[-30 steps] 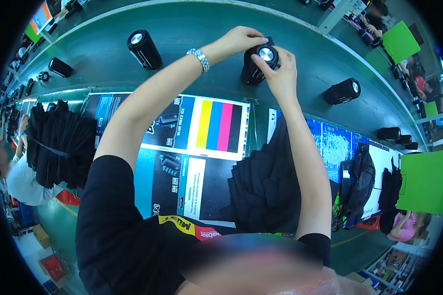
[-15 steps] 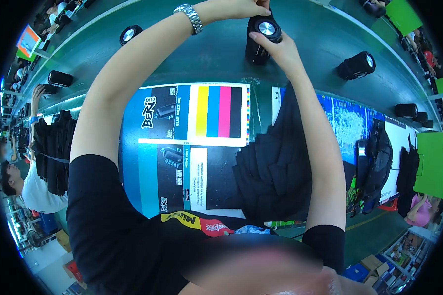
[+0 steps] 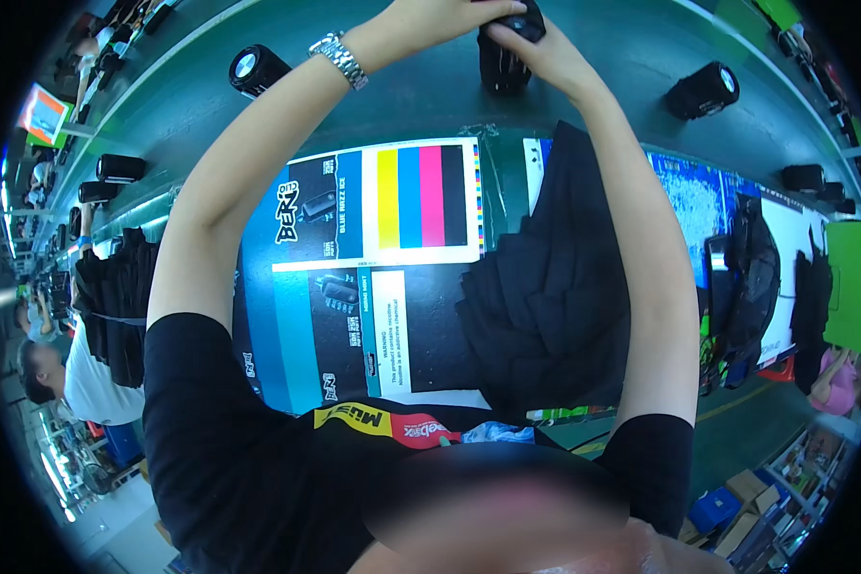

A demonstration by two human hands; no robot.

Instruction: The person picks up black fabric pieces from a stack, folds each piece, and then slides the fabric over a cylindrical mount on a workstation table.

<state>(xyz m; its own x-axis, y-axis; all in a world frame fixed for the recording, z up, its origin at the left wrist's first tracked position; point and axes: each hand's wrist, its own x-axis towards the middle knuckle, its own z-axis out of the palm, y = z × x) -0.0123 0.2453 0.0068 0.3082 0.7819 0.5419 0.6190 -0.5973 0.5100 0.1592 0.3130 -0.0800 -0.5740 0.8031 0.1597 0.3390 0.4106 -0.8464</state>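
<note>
A black cylindrical speaker [image 3: 505,69] stands on the green work surface at the top edge of the view. Its upper end looks dark, and black material, perhaps cloth, lies around it. My right hand [image 3: 557,59] grips it from the right, thumb across its near upper side. From the left, my left hand [image 3: 469,13] closes on its upper end; the fingers are partly cut off by the view's edge. Below my right forearm lies a fanned stack of black cloth pieces [image 3: 536,316], perhaps pouches.
Other black speakers lie at the left [image 3: 258,71] and right [image 3: 703,91] on the green surface [image 3: 383,100]. A printed sheet [image 3: 301,316] with colour bars covers the near table. Black cloth bundles [image 3: 115,297] hang near a person in white [image 3: 100,373] at left.
The speaker's silver round end, seen before, is now hidden under black material and my fingers. Both hands and the speaker sit higher in the view, which has itself shifted.
</note>
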